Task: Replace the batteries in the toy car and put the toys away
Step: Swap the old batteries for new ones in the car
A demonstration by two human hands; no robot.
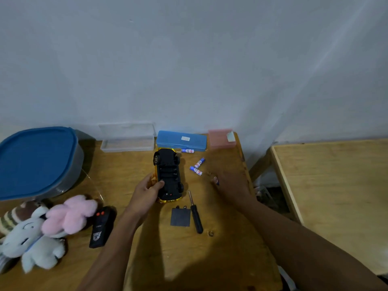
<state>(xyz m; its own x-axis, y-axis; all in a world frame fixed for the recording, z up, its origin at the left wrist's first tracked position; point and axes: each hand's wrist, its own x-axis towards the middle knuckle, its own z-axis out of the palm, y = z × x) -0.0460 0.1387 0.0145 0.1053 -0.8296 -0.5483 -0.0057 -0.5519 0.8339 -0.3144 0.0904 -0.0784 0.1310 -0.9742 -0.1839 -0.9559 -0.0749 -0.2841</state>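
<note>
The yellow-bodied plastic toy car [168, 175] lies upside down at the centre of the frame on the light wooden desk [147, 259]. Its black underside is turned up, so the battery bay faces the person. The left hand [147, 191] grips the car's left flank with the thumb curled over the chassis edge, apparently to steady it while the bay is worked on.

The bay is open. Its flat dark-grey square cover [180, 217] lies just below the car, beside the black-handled screwdriver [196, 216]. A tiny screw [210, 233] sits lower right of them. All three look set aside within reach for closing up. The bay is too dark to tell whether any cells sit in it.

The right hand [231, 185] hovers to the right of the car and is blurred. Something small and coloured shows at its fingertips, possibly a battery. I cannot tell whether the fingers pinch it or hang loose. Three small blue, white and red cylindrical batteries [195, 170] lie loose between the car and that hand, and nothing shows whether they are old or new.

Along the wall stand a clear plastic box [128, 141], a blue plastic case [181, 140] and a pink plastic box [220, 139]. At the left are a grey tub with a blue lid [35, 160], a heap of plush toys [52, 229] and a black remote control with red buttons [100, 227]. A second wooden desk [336, 196] fills the right of the frame.

Nothing blocks the way from the right hand to the bay, though the loose batteries could roll.
</note>
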